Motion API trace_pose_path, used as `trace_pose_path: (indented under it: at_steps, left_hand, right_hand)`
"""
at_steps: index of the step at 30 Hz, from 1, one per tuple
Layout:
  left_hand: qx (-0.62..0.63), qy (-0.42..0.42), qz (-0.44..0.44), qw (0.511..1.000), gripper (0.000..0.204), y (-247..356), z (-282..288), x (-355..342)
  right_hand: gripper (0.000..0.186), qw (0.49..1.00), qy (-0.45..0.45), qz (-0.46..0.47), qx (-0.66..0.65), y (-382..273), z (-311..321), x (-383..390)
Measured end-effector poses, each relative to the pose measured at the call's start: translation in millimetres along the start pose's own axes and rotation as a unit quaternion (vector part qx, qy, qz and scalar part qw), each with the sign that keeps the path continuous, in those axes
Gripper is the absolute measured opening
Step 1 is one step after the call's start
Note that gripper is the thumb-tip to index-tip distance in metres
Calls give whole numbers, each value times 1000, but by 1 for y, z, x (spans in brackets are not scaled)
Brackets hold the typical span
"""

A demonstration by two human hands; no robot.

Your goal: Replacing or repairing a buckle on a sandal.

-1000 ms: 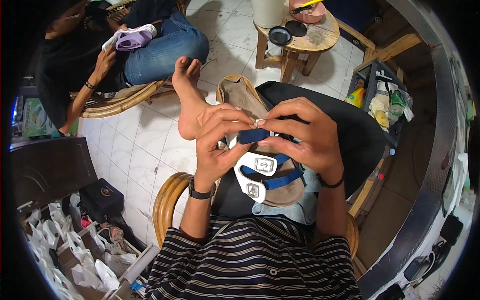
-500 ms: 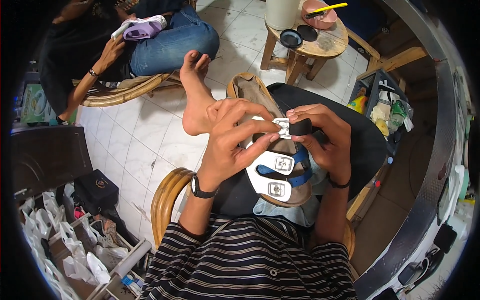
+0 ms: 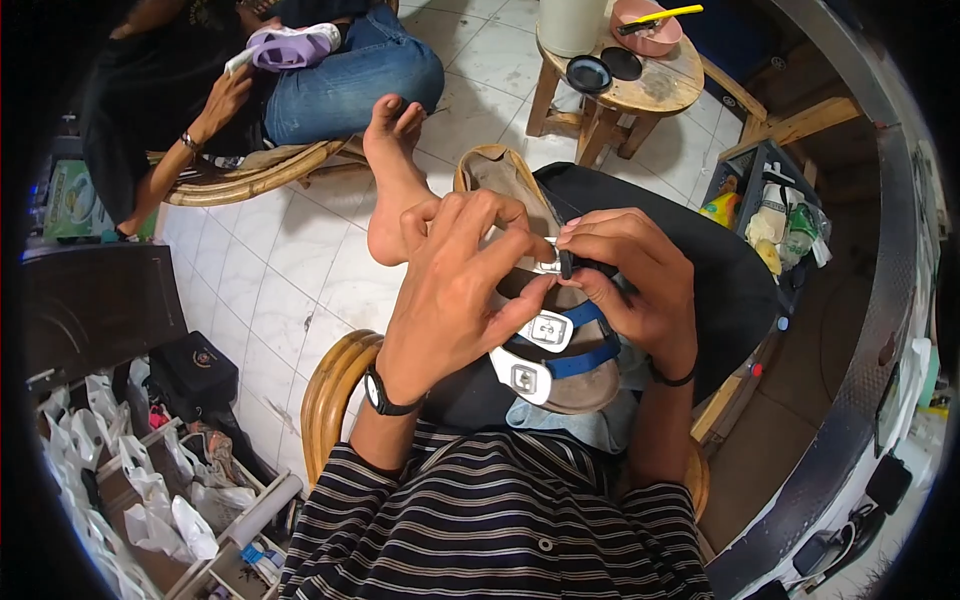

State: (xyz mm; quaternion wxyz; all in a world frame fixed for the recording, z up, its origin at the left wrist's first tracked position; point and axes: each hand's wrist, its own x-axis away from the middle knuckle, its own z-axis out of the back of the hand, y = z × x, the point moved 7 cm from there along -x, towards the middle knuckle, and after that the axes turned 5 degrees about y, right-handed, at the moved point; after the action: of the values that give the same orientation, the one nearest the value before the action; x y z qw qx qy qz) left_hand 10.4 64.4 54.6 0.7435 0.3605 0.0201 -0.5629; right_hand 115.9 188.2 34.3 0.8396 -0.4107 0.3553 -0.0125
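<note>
A sandal (image 3: 583, 393) with a tan footbed lies across my lap. Two of its white straps carry metal buckles (image 3: 548, 330), with blue bands (image 3: 585, 360) running through to the right side. My left hand (image 3: 445, 290) is closed, its fingertips pinching the white strap at the uppermost buckle. From the right, my right hand (image 3: 640, 285) pinches the dark strap end (image 3: 566, 263) at that same buckle. My fingers partly cover this buckle, and my left hand hides part of the sandal's middle.
Across from me sits a person in jeans, a hand near a lilac-and-white sandal (image 3: 290, 50). A round wooden stool (image 3: 665, 90) holds a pink bowl (image 3: 650, 35) and dark lids. Plastic bags (image 3: 150, 490) fill shelves at lower left; a grey crate (image 3: 735, 180) stands at right.
The dark strap end has turned from lying flat to nearly edge-on at the top buckle. My left hand has tilted over it, and the lower white straps have shifted left.
</note>
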Motion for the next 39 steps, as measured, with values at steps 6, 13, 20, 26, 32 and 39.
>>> trace_pose_path:
  at_steps: [6,13,20,26,32,39]
  left_hand:
    - [73,-27,91,993,26,-15,-9,8]
    - [275,-30,210,938,28,-42,-19,29]
    - [31,59,128,990,27,-24,-2,44]
    - [-47,89,127,987,24,-14,4,53]
    - [265,51,301,915,21,-42,-21,65]
    - [429,50,388,814,15,-47,-33,79]
  right_hand:
    - [32,999,-9,26,19,-6,-6,0]
    - [29,996,-60,33,60,-13,-23,-5]
    - [31,994,-48,57,79,-19,-29,-6]
    - [28,992,-57,61,95,-22,-33,-5]
    - [29,995,-55,46,73,-20,-30,-1]
    - [29,996,-50,48,61,-18,-34,1]
